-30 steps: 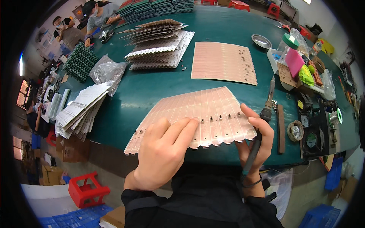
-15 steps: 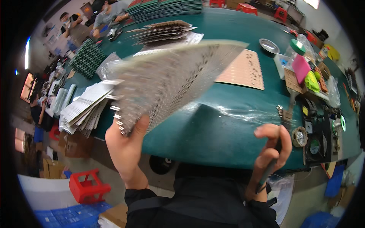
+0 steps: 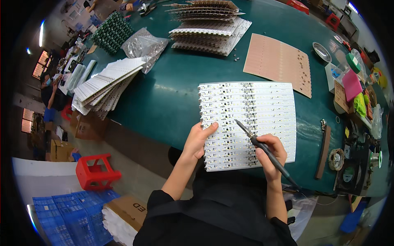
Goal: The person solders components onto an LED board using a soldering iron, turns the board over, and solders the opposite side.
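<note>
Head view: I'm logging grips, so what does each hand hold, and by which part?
The left hand holds the white circuit-board panel by its left edge, thumb on top; the right hand holds the soldering iron by its handle.

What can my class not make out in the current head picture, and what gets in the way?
All in the head view:
- White board: underside, facing away from the camera.
- Left hand: most fingers, hidden behind the board.
- Soldering iron: whether its tip touches the board; too small.
- Plastic bag: contents, obscured by crumpled plastic.
</note>
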The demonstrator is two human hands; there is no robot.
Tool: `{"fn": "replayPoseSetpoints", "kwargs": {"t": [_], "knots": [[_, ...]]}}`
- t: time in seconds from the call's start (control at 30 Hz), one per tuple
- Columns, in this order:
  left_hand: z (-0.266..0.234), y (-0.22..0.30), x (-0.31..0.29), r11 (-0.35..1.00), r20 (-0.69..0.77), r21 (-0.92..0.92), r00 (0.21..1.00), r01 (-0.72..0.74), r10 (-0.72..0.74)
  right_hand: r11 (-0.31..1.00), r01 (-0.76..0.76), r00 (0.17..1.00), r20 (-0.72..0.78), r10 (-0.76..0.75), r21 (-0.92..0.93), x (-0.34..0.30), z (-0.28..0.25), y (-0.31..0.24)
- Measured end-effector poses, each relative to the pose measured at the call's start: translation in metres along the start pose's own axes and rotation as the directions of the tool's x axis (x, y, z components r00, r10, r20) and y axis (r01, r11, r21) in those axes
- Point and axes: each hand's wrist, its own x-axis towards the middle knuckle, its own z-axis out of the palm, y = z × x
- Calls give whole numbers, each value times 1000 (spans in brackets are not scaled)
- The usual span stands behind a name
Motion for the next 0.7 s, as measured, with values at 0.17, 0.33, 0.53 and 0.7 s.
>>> {"fn": "replayPoseSetpoints", "kwargs": {"t": [0.17, 0.33, 0.53, 0.7], "knots": [[-2, -2, 4, 1000, 37, 23, 999, -5, 4, 993, -116, 993, 32, 116, -21, 1, 6, 13], [-3, -6, 1, 1000, 50, 13, 999, -14, 13, 993, -109, 993, 36, 111, -44, 2, 10, 15], [-4, -6, 3, 1000, 56, 5, 998, -1, 1, 995, -86, 995, 45, 89, -53, 3, 8, 17], [-3, -4, 5, 1000, 53, 9, 999, -13, 12, 991, -124, 992, 32, 126, -57, 7, 9, 14]]}}
